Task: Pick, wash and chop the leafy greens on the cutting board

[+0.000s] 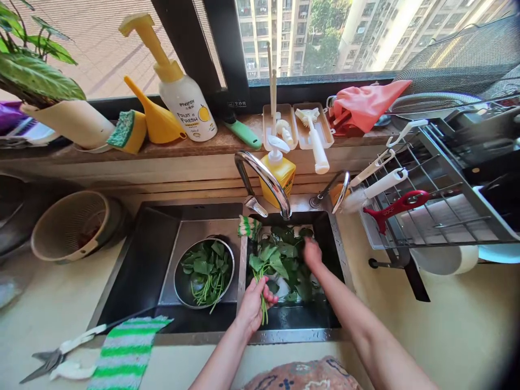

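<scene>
Greens (209, 264) fill the bowl (183, 289) by the left basin's (132, 265) right edge, more remain in the right basin (300, 318), the left hand (252, 303) gripping stems (264, 314), the right hand's (312, 254) fingers too blurred to tell.

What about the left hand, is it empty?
No, the left hand grips a bunch of greens by the stems at the right basin.
</scene>
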Tool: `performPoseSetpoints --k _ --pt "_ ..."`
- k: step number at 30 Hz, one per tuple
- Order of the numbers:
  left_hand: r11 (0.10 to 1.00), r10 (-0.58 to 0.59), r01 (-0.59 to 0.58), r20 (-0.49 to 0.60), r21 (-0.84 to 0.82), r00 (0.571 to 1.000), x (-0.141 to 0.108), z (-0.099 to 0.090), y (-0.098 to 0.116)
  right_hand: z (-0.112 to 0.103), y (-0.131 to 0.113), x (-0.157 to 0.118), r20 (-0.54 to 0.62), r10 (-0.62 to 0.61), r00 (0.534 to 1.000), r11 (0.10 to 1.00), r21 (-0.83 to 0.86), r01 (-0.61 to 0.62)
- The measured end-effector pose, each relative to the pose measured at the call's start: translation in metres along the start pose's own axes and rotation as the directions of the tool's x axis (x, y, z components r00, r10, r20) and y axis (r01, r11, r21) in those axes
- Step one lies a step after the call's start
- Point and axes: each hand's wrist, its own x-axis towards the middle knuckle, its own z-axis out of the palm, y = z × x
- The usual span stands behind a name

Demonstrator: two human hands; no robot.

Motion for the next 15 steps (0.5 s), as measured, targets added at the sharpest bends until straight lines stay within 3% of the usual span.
performPoseSetpoints --k 4,7,10,15 --pt "1.0 -0.008 0.008 0.019 -0.02 1.0 0.007 -0.005 -0.007 -0.011 0.002 0.019 0.055 0.033 0.998 0.99 -0.137 -0.026" --pt "0.999 -0.035 0.034 -0.009 -0.039 0.999 0.02 -0.005 -0.017 -0.02 -0.006 0.009 0.074 -0.023 0.997 0.985 -0.168 0.035" --pt "0.998 -0.055 0.053 -0.071 -0.027 0.996 0.035 -0.001 -0.033 -0.024 -0.019 -0.025 0.102 -0.113 0.988 0.984 -0.125 0.126" --pt "0.983 -0.185 0.185 -0.096 -0.004 0.978 0.043 0.007 -0.055 -0.01 -0.031 -0.108 0.206 -0.299 0.932 0.925 0.301 0.23"
